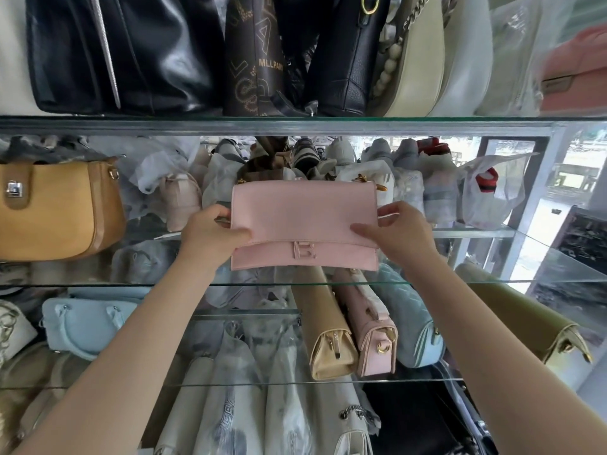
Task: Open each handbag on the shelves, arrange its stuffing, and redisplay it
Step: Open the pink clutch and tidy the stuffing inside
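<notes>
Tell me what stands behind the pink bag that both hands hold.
Behind the pink bag, held by the left hand and right hand, wrapped bags crowd the glass shelf. Those directly behind it are covered.

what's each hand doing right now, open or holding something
Left hand: grips the left end of the pink handbag.
Right hand: grips its right end.

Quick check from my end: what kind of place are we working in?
Probably a handbag shop or stockroom: glass shelves, black handbags lined up on top, plastic-wrapped bags, and the left hand and right hand holding a pink flap bag.
</notes>
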